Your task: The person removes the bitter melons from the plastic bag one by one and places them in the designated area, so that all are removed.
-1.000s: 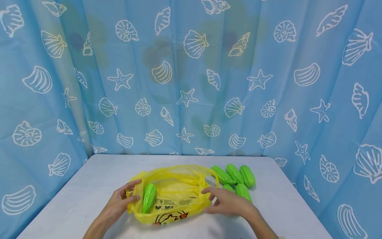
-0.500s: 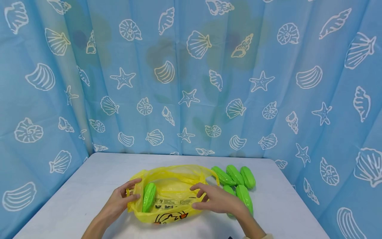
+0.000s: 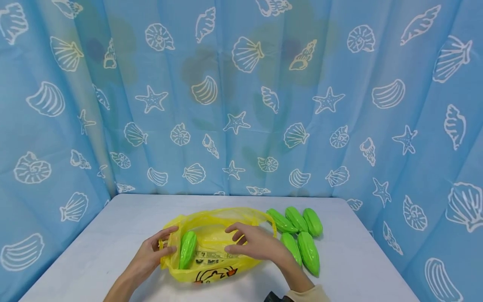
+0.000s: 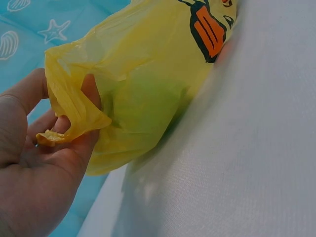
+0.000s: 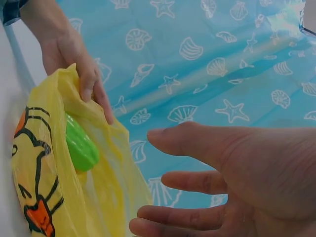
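Note:
A yellow plastic bag lies with its mouth spread wide, its front printed with a black and orange cartoon figure. Inside, at its left end, rests one bright green ridged gourd. My left hand holds the bag's left edge, and the left wrist view shows the thin yellow plastic looped over its fingers. Over the right half of the mouth hovers my right hand, with nothing in it. Its thumb and fingers are spread apart in the right wrist view, facing the bag and the gourd.
Several more green gourds lie in a cluster just right of the bag, on the white table. Behind the table's far edge hangs a blue curtain with white shell and starfish prints.
My right hand has moved left from the bag's right edge to over its mouth, uncovering more of the gourds at right. The left hand has kept its hold on the bag.

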A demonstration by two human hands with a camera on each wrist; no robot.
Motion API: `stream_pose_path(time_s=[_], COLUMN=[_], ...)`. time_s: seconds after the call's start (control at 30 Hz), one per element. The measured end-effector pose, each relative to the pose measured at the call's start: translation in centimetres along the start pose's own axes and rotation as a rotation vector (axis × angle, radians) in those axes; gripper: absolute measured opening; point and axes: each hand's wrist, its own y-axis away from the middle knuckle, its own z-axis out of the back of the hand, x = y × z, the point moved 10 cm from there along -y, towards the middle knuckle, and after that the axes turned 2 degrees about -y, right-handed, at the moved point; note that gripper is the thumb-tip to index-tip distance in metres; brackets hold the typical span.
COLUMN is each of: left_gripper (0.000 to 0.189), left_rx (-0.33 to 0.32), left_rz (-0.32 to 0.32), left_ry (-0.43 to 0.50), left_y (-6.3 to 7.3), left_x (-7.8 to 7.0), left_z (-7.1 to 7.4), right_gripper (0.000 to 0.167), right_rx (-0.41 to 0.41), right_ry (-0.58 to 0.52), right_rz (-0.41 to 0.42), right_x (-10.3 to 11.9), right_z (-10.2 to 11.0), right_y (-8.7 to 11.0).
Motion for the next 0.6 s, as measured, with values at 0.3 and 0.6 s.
stream_pose_path(time_s=[0.3,0.6], left_gripper=[0.066,0.066], left_rx=[-0.01,-0.007], left_rz=[0.013,0.006], left_ry=[-0.002,0.001], left_y=[0.0,0.1], left_x=[0.0,0.0], left_z=[0.0,0.0], right_gripper=[0.049,0.051], right_rx=[-0.019,-0.028], right_ry=[-0.053,-0.126], right_rz=[-0.032,-0.063], right_x=[-0.3,-1.0], right_z=[-0.8,-1.5], right_y=[-1.6,-2.3])
